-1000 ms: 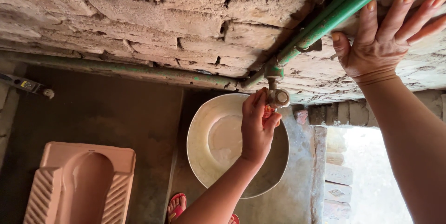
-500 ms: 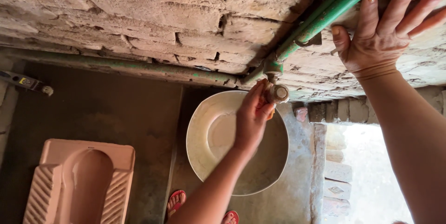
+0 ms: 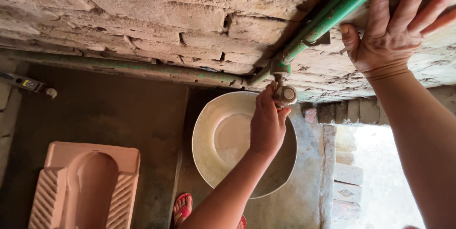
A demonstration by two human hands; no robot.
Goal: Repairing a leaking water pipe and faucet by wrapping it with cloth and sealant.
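Observation:
A worn metal tap [image 3: 285,95] hangs from a green pipe [image 3: 342,8] that runs along a rough brick wall [image 3: 142,15]. My left hand [image 3: 267,124] reaches up from below, its fingers closed around the tap's left side. Directly under the tap a round pale metal basin [image 3: 213,139] sits on the floor, and my left arm crosses over it. My right hand [image 3: 392,34] lies flat against the wall beside the green pipe, fingers spread and holding nothing.
A pink squat toilet pan [image 3: 85,186] is set in the dark floor at lower left. A second dull pipe [image 3: 118,65] runs along the wall's base. My foot in a red sandal [image 3: 182,208] stands near the basin. A bright doorway with bricks [image 3: 380,177] is at lower right.
My left hand has shifted up along the tap, from its underside to its left side. My right hand stays pressed on the wall.

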